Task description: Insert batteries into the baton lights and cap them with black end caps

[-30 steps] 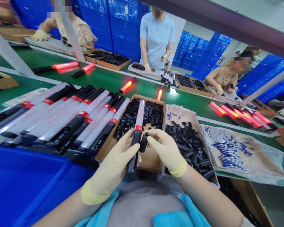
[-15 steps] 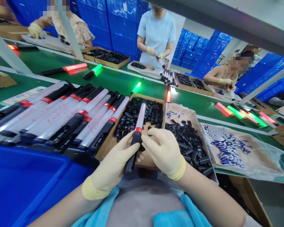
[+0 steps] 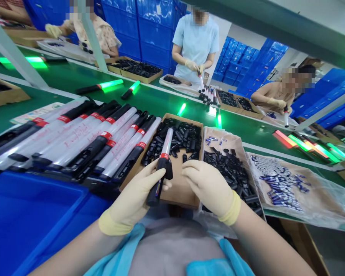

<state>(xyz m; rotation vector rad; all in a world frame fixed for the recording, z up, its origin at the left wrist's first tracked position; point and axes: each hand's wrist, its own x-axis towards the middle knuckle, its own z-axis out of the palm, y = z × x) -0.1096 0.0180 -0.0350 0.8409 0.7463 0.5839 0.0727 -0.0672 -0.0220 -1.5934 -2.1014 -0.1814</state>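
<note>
My left hand [image 3: 135, 197], in a cream glove, is closed round the black handle of a light baton [image 3: 167, 142]. The baton tilts away from me; its pale tube is unlit and a red band circles it below. A black flap-like part [image 3: 168, 169] sticks out at the handle's right side, and a bluish strip shows along the handle. To the right, apart from the baton, my right hand [image 3: 209, 186] hangs with loosely bent fingers and nothing visible in them. Beneath both hands lies a cardboard box [image 3: 181, 188] with small black plastic parts [image 3: 186, 134] at its far end.
Several batons [image 3: 74, 138] lie side by side at left, above a blue bin [image 3: 31, 214]. To the right stand a tray [image 3: 232, 140] of black parts and a tray [image 3: 319, 203] of batteries. Lit batons [image 3: 112, 83] rest on the green belt [image 3: 161, 101]; gloved co-workers work beyond.
My right hand has drawn away from the baton to the right. The flap-like part at the handle now shows more fully. Several lit batons changed from red to green.
</note>
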